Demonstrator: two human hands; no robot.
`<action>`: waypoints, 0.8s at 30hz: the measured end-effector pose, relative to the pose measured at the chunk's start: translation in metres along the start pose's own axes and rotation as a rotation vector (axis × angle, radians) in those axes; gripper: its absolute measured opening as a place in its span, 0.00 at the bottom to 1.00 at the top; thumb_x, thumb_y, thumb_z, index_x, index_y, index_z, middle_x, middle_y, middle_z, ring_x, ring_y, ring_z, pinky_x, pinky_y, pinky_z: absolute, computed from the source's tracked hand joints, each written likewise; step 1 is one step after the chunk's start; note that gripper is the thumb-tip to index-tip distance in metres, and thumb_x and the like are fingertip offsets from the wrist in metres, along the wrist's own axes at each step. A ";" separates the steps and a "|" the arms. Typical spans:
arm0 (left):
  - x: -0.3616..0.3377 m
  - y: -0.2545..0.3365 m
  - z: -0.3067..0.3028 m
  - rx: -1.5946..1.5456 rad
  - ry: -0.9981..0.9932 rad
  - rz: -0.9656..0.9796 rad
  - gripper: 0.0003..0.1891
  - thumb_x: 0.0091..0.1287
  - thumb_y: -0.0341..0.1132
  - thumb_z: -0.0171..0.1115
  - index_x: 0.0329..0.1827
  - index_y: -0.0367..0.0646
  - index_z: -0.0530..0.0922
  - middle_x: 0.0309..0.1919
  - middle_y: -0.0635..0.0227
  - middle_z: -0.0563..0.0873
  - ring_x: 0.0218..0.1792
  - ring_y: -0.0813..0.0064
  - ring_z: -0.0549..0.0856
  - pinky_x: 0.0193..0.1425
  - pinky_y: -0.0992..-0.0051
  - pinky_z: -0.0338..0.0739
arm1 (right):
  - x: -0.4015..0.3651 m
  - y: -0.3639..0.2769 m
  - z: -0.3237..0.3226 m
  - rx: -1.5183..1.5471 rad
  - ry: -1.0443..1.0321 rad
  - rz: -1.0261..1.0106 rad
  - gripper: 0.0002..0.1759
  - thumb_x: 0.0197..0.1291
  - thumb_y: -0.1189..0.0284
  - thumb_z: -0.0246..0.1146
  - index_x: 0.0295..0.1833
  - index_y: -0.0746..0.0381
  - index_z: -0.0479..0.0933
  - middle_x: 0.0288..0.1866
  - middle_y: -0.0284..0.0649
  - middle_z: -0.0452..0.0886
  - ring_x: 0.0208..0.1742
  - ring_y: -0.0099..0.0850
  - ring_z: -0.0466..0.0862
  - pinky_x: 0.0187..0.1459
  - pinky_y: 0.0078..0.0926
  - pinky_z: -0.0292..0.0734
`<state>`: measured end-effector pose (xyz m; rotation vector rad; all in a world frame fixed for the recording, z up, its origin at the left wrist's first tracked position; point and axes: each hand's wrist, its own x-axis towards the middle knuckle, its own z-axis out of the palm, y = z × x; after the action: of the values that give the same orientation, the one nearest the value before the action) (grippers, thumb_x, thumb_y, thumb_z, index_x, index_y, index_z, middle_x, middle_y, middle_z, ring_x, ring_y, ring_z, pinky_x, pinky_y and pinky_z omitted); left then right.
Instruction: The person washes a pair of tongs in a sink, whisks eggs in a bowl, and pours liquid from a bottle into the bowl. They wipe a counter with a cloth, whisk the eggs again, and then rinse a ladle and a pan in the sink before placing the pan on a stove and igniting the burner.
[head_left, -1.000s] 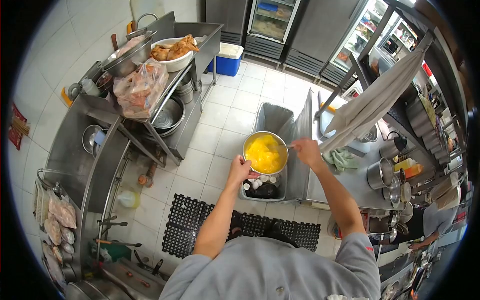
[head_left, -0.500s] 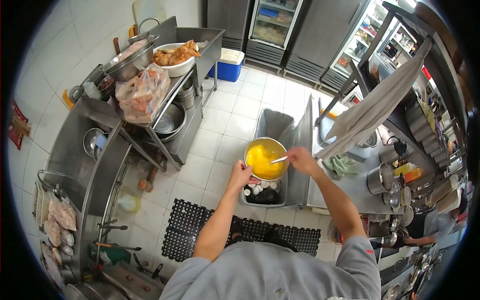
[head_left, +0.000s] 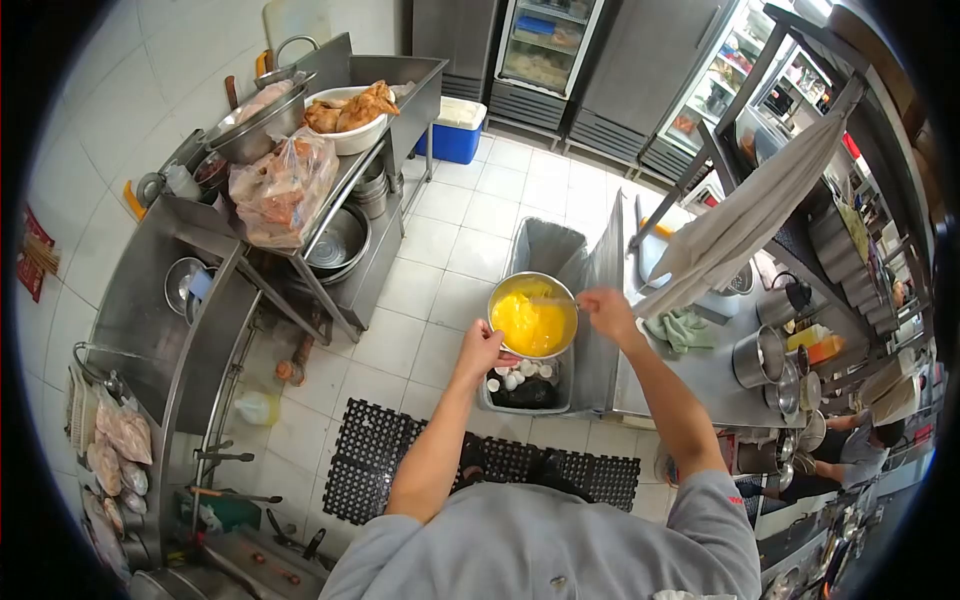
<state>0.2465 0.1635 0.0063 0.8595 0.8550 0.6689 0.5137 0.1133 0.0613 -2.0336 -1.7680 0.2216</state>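
Observation:
A round metal bowl holds bright yellow beaten egg. My left hand grips the bowl's rim at its lower left, thumb on top. On the other side, my right hand is closed around the handle of a metal utensil. Its far end dips into the egg; motion blur hides whether it is a fork or a spoon. Directly below the bowl stands a grey bin with white eggshells and a black bag in it.
A steel counter with a green cloth and pots runs along the right. Meat in a plastic bag lies on the left steel table. Black rubber mats cover the floor near my feet. Another person works at far right.
The utensil has swung up toward the bowl's far side and blurred, with my right hand shifting slightly. The bowl stays nearly in place. The other person at far right has bent or moved.

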 end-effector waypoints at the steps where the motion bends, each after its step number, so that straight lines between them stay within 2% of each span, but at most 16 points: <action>1: 0.001 0.001 -0.001 -0.002 -0.005 0.013 0.07 0.69 0.26 0.49 0.41 0.35 0.59 0.37 0.43 0.80 0.29 0.52 0.88 0.29 0.64 0.89 | -0.001 -0.005 -0.001 0.106 -0.070 -0.031 0.10 0.55 0.75 0.61 0.41 0.56 0.85 0.32 0.46 0.83 0.36 0.46 0.83 0.40 0.39 0.78; 3: 0.004 0.004 -0.003 0.002 0.008 0.004 0.07 0.69 0.26 0.49 0.41 0.36 0.59 0.37 0.43 0.80 0.29 0.52 0.88 0.29 0.64 0.89 | -0.003 -0.015 -0.007 0.314 -0.210 -0.097 0.10 0.56 0.74 0.60 0.41 0.54 0.85 0.33 0.46 0.83 0.37 0.46 0.83 0.40 0.39 0.78; 6: 0.000 -0.002 -0.002 0.009 -0.005 -0.005 0.07 0.69 0.26 0.48 0.41 0.37 0.58 0.38 0.43 0.79 0.29 0.51 0.88 0.30 0.63 0.89 | 0.002 -0.015 -0.006 -0.007 0.009 -0.016 0.10 0.54 0.74 0.62 0.41 0.54 0.86 0.33 0.45 0.83 0.36 0.44 0.83 0.40 0.38 0.78; 9: 0.005 0.001 -0.007 0.001 0.003 0.012 0.08 0.70 0.26 0.48 0.41 0.38 0.57 0.39 0.42 0.79 0.30 0.49 0.88 0.30 0.61 0.89 | -0.001 -0.017 -0.007 0.218 -0.214 -0.109 0.09 0.55 0.73 0.62 0.39 0.54 0.86 0.35 0.45 0.84 0.36 0.45 0.83 0.40 0.39 0.78; 12: 0.002 -0.007 -0.007 -0.017 0.008 0.007 0.08 0.70 0.27 0.48 0.40 0.38 0.57 0.39 0.42 0.79 0.30 0.48 0.88 0.30 0.60 0.89 | -0.001 -0.028 -0.013 -0.048 0.005 -0.027 0.08 0.54 0.73 0.63 0.38 0.54 0.86 0.35 0.45 0.84 0.37 0.44 0.83 0.41 0.39 0.79; 15: 0.007 -0.006 -0.011 -0.057 0.043 0.026 0.08 0.68 0.26 0.50 0.39 0.39 0.58 0.35 0.47 0.78 0.26 0.52 0.87 0.27 0.61 0.89 | -0.004 -0.026 -0.015 0.158 -0.229 -0.136 0.07 0.54 0.72 0.62 0.37 0.55 0.85 0.35 0.44 0.84 0.38 0.45 0.83 0.42 0.40 0.79; 18: 0.001 -0.009 -0.010 -0.075 0.056 0.019 0.09 0.67 0.25 0.50 0.38 0.40 0.58 0.33 0.49 0.78 0.24 0.54 0.87 0.25 0.61 0.88 | -0.004 -0.043 -0.030 -0.187 -0.051 0.008 0.08 0.53 0.75 0.61 0.36 0.56 0.85 0.33 0.44 0.84 0.39 0.44 0.83 0.42 0.38 0.79; 21: -0.001 0.000 -0.011 -0.056 0.094 0.020 0.08 0.68 0.26 0.49 0.39 0.39 0.58 0.36 0.44 0.79 0.28 0.50 0.88 0.28 0.61 0.89 | -0.007 -0.035 -0.024 0.023 -0.255 -0.196 0.09 0.53 0.76 0.60 0.35 0.57 0.85 0.33 0.43 0.84 0.39 0.43 0.83 0.43 0.39 0.78; 24: -0.005 -0.004 -0.009 -0.018 0.086 -0.004 0.07 0.69 0.26 0.48 0.40 0.39 0.58 0.38 0.43 0.79 0.30 0.50 0.88 0.29 0.61 0.89 | 0.000 -0.038 -0.031 -0.257 -0.076 -0.129 0.09 0.51 0.76 0.59 0.35 0.57 0.85 0.35 0.43 0.84 0.41 0.44 0.83 0.44 0.40 0.78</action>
<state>0.2369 0.1607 0.0010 0.8175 0.9267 0.7134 0.4916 0.1097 0.1044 -2.0961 -2.0575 0.0334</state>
